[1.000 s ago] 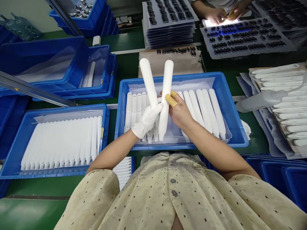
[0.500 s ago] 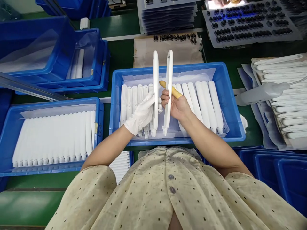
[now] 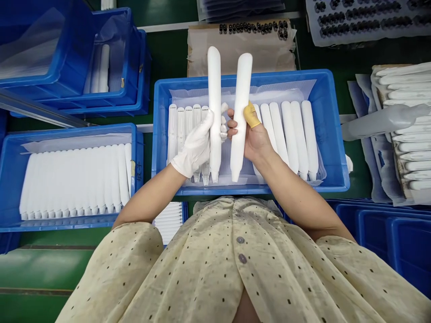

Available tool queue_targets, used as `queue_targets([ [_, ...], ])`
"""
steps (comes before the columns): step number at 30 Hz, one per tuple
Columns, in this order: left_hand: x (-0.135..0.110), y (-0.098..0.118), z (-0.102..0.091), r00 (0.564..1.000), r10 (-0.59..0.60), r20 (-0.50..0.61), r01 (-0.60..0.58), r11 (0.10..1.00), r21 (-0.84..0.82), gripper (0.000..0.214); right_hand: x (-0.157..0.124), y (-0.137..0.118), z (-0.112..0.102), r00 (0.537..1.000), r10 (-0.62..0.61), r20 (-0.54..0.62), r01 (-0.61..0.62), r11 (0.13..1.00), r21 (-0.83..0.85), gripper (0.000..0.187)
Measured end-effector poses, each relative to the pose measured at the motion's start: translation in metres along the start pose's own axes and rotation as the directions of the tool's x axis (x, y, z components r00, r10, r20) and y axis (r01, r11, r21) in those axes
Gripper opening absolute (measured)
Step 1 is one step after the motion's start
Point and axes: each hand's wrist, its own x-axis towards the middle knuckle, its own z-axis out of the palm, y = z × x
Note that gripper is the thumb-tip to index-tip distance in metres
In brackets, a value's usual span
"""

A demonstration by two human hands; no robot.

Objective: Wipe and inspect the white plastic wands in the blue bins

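Note:
My left hand (image 3: pixel 197 146), in a white glove, is closed around a long white plastic shell (image 3: pixel 214 89) with a rounded top and a narrow lower end. A second white plastic shell (image 3: pixel 241 98) is gripped in my right hand (image 3: pixel 257 141), which is bare apart from a yellow finger cot on the thumb. Both shells stand nearly upright side by side, a small gap between them, smooth faces toward me. Beneath them is a blue bin (image 3: pixel 251 190) lined with thin white sheet. Rows of similar white pieces (image 3: pixel 291 134) lie in it on both sides.
At left, another blue bin (image 3: pixel 69 226) holds a row of white shells, with stacked bins (image 3: pixel 76 89) behind. Small black parts (image 3: pixel 252 28) line a board at the back. A translucent bottle (image 3: pixel 380 121) hangs at right before stacked white pieces (image 3: pixel 417 148).
Both shells have been turned from edge-on, so their broad smooth faces now show. Each hand keeps its hold. The view has tipped slightly downward at the back.

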Motion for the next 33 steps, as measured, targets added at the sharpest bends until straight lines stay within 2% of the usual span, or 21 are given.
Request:
queue_targets([
  [3, -0.001, 0.003, 0.006, 1.000, -0.002, -0.018, 0.002, 1.000, 0.010, 0.042, 0.001, 0.001, -0.002, 1.000, 0.002, 0.020, -0.002, 1.000, 0.010, 0.055],
  [7, 0.000, 0.005, 0.010, 0.998, -0.023, -0.054, 0.025, 0.999, 0.047, 0.040, 0.001, 0.001, -0.004, 0.998, -0.051, 0.036, 0.050, 0.998, 0.030, 0.034],
  [9, 0.001, 0.004, 0.008, 0.998, -0.022, -0.055, 0.024, 0.999, 0.042, 0.037, -0.001, -0.001, -0.004, 0.997, -0.069, 0.038, 0.069, 0.998, 0.011, 0.030],
  [15, 0.003, 0.001, 0.001, 0.994, 0.032, -0.102, -0.031, 0.999, 0.015, 0.032, -0.009, -0.001, 0.003, 0.990, -0.120, 0.071, 0.129, 0.984, -0.126, 0.046],
  [19, -0.001, 0.001, -0.001, 0.992, 0.124, 0.012, -0.124, 0.992, 0.020, 0.031, -0.016, 0.007, 0.007, 0.966, -0.237, 0.106, 0.257, 0.930, -0.264, 0.059],
  [21, -0.003, 0.002, -0.003, 0.980, 0.184, 0.073, -0.189, 0.979, 0.069, 0.036, -0.019, 0.011, 0.006, 0.927, -0.356, 0.119, 0.374, 0.851, -0.369, 0.060],
  [22, -0.004, 0.003, -0.004, 0.974, 0.203, 0.105, -0.214, 0.972, 0.101, 0.037, -0.020, 0.014, 0.005, 0.890, -0.436, 0.132, 0.448, 0.787, -0.423, 0.057],
  [25, -0.005, 0.006, -0.006, 0.960, 0.202, 0.193, -0.236, 0.955, 0.176, 0.043, -0.021, 0.018, 0.002, 0.723, -0.660, 0.204, 0.644, 0.538, -0.544, 0.049],
  [27, -0.005, 0.008, -0.005, 0.955, 0.184, 0.232, -0.230, 0.954, 0.190, 0.051, -0.022, 0.020, 0.002, 0.639, -0.728, 0.247, 0.694, 0.409, -0.592, 0.048],
  [29, -0.006, 0.009, -0.005, 0.952, 0.174, 0.252, -0.222, 0.958, 0.179, 0.055, -0.022, 0.021, 0.002, 0.614, -0.746, 0.259, 0.689, 0.347, -0.636, 0.049],
  [33, -0.006, 0.009, -0.005, 0.944, 0.172, 0.283, -0.218, 0.965, 0.142, 0.054, -0.020, 0.022, 0.002, 0.646, -0.723, 0.245, 0.637, 0.334, -0.695, 0.050],
])
